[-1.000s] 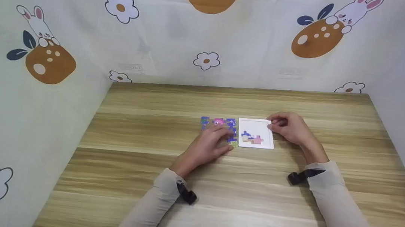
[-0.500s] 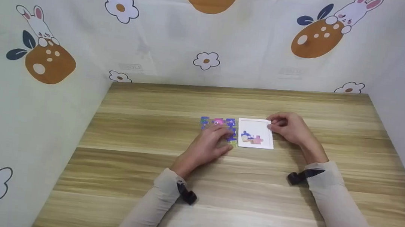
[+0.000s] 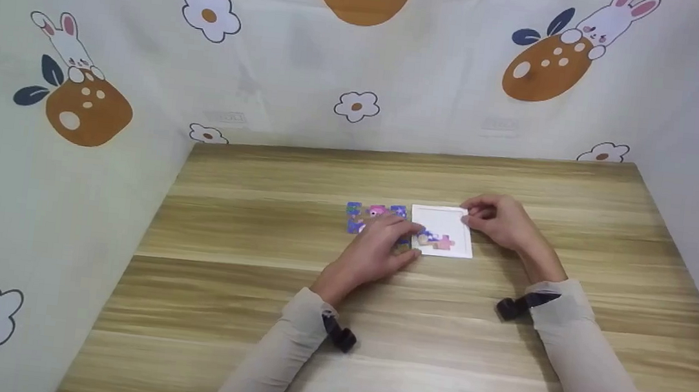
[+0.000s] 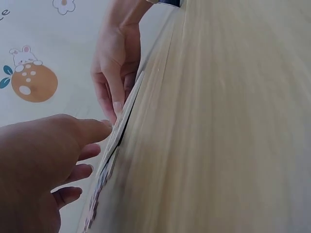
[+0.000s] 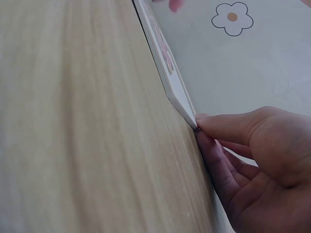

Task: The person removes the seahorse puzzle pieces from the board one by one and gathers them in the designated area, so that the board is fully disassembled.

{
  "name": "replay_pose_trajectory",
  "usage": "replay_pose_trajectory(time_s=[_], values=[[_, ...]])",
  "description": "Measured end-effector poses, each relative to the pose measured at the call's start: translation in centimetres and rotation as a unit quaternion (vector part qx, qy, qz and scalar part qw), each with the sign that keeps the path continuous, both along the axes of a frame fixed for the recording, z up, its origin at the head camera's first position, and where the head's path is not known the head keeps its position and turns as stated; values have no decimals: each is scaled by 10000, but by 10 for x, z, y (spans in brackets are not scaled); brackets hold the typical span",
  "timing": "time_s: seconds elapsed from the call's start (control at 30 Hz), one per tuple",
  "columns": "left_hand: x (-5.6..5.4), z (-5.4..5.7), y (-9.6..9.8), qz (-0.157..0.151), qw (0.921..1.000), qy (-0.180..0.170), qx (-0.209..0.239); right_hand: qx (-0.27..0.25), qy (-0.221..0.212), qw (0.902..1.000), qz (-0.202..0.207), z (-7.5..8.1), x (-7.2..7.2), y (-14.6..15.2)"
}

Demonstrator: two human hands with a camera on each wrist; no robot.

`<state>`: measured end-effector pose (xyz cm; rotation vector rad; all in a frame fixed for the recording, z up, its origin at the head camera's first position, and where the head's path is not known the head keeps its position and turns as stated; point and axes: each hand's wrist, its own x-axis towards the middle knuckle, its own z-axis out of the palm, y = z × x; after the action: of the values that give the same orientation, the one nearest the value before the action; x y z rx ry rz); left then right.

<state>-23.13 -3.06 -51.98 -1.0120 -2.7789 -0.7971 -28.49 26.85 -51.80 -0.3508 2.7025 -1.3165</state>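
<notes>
A square white puzzle tray (image 3: 451, 221) lies on the table with a few joined jigsaw pieces (image 3: 442, 241) in its lower left part, one pink. At its upper right edge my right hand (image 3: 502, 222) pinches the rim between thumb and fingers, which the right wrist view shows closely. My left hand (image 3: 377, 244) reaches over the tray's left edge, thumb and forefinger apart beside the joined pieces. In the left wrist view its fingers are spread, with no piece visible between them. Loose blue and pink jigsaw pieces (image 3: 354, 208) lie left of the tray, partly hidden under the left hand.
The wood-grain table (image 3: 233, 314) extends around the tray on every side. A pale wall covering (image 3: 284, 72) with flowers and rabbits on orange fruit rises behind and at the sides. Each wrist wears a black camera strap (image 3: 335, 331).
My left hand has shifted right, from above the loose pieces to the tray's lower left edge. The right hand and the tray have stayed in place.
</notes>
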Motion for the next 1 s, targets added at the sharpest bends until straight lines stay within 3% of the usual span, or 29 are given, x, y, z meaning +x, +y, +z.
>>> replay_pose_trajectory(time_s=[0.2, 0.37, 0.73, 1.0], values=[[-3, 5, 18, -103, 9986, -305, -425, -37, -7, 10000, 33, -1, 0, 0], [-4, 4, 23, -83, 9974, -286, -657, 14, 11, 10000, 38, -1, 0, 1], [-5, -1, 21, -208, 9986, -55, -492, 25, 15, 10000, -35, -1, 0, 1], [-7, -6, 25, -69, 9994, 99, -321, 15, -24, 10000, -68, -1, 0, 1]])
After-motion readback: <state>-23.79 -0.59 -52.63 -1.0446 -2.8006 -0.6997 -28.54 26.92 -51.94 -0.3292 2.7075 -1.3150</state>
